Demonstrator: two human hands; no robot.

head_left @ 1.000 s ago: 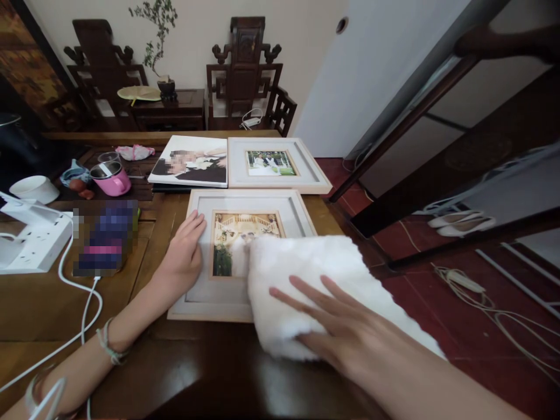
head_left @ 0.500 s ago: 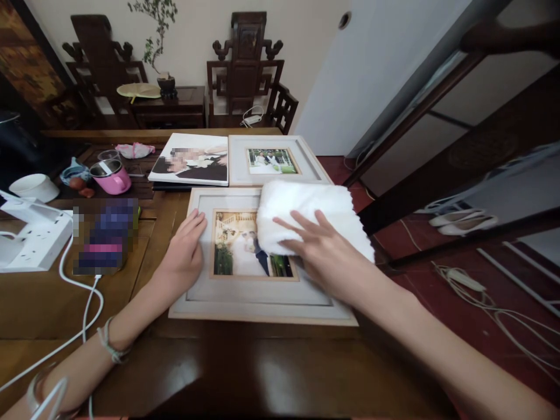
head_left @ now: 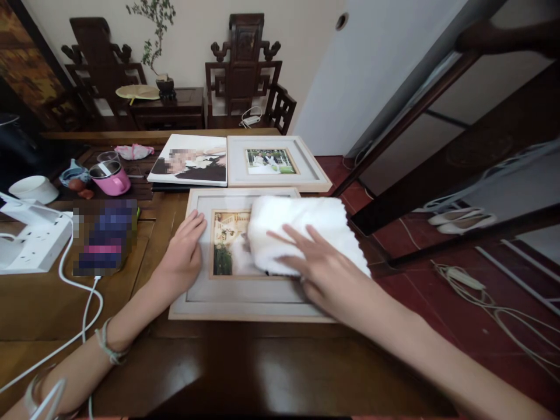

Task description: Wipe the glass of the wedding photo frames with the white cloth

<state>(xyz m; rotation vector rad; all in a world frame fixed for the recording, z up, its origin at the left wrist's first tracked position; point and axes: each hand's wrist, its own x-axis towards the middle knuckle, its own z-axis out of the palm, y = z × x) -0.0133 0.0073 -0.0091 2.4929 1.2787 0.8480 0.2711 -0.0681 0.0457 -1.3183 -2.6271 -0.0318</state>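
Soft, fairly dim indoor light, with a nearly washed-out white cloth (head_left: 306, 219) close to the centre.
Pale glare patches shine off the glossy table (head_left: 210, 379) at 6 and 7 o'clock, a dark reflection between them; the light source is out of view. The kettle (head_left: 15, 146) sinks into shadow between 9 and 10 o'clock. Motion blur softens the cloth and right hand (head_left: 317, 262). Wide-angle stretching lengthens the right forearm (head_left: 420, 350) towards 4 o'clock. Coarse pixel blocks mask the phone (head_left: 105, 239) at 9 and part of the portrait (head_left: 201, 166) near 10.
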